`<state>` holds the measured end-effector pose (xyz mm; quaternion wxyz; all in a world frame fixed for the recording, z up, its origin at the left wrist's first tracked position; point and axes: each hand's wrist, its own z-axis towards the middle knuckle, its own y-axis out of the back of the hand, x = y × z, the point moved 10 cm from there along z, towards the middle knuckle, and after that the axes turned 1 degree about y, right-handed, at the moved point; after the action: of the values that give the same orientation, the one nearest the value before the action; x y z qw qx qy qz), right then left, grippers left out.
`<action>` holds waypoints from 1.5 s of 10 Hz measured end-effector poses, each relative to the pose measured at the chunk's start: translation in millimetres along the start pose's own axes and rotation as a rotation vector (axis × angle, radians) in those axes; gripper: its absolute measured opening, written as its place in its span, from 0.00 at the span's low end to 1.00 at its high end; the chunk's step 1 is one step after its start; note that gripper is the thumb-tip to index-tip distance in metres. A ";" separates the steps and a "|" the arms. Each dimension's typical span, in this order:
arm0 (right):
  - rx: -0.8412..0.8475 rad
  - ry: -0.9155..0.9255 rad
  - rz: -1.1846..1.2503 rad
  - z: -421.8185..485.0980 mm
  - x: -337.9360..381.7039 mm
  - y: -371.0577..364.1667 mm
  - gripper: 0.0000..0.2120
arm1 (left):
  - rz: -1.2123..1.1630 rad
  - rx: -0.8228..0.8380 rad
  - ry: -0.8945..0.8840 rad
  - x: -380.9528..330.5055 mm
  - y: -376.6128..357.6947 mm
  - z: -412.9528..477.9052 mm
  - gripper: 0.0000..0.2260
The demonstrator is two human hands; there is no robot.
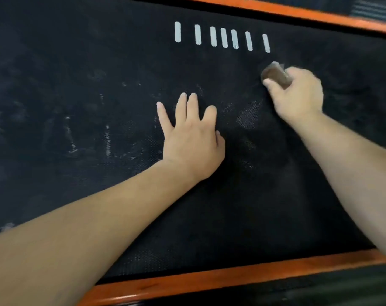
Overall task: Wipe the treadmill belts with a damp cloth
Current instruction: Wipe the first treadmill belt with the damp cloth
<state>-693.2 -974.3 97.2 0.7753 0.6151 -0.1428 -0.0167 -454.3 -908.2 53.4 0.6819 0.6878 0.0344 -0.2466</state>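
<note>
Below: black textured treadmill belt, scuffed whitish; seven white dash marks; orange side rails; left hand flat, fingers spread; right hand gripping crumpled brown cloth.

The belt under my left hand is black and matt, a rubbery-looking sheet with a fine dimpled grain that shows best near my fingers. Pale, chalky smears and scuffs dull it towards my left. The white bars look printed on, the same grain showing through them. The cloth gripped in my right hand is brown and soft-looking, too blurred to show its weave. The orange rails along both edges are smooth and glossy; painted metal or plastic, I cannot tell.
</note>
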 end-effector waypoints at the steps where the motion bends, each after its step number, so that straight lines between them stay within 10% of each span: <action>1: 0.103 0.202 0.110 -35.2 34.4 -16.4 0.19 | 0.040 0.005 0.083 -4.2 -5.9 19.8 0.23; 4: -0.002 0.105 0.021 41.9 6.5 -18.3 0.19 | 0.191 0.027 0.162 -10.9 -24.1 35.4 0.30; 6: 0.123 0.406 0.111 24.8 31.4 -25.0 0.19 | 0.212 0.027 0.171 -11.1 -23.1 35.2 0.30; 7: 0.029 0.108 0.105 86.7 -3.7 -18.8 0.18 | 0.208 0.028 0.177 -11.7 -22.8 34.7 0.30; 9: 0.171 0.482 0.168 43.0 40.1 -35.4 0.19 | 0.238 0.031 0.184 -11.9 -22.2 37.9 0.32; 11: -0.002 0.135 0.102 116.8 1.2 -21.7 0.19 | 0.234 0.035 0.188 -11.1 -23.4 38.5 0.32; 13: 0.160 0.508 0.163 71.9 50.2 -42.6 0.21 | 0.232 0.038 0.193 -11.4 -22.3 38.6 0.33; 15: -0.038 0.155 0.069 145.9 13.5 -33.5 0.18 | 0.227 0.034 0.184 -11.7 -22.5 38.8 0.32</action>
<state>-710.6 -1123.6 97.3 0.7956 0.5945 -0.1030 0.0550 -484.5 -940.4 39.2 0.6874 0.7186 0.0146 -0.1042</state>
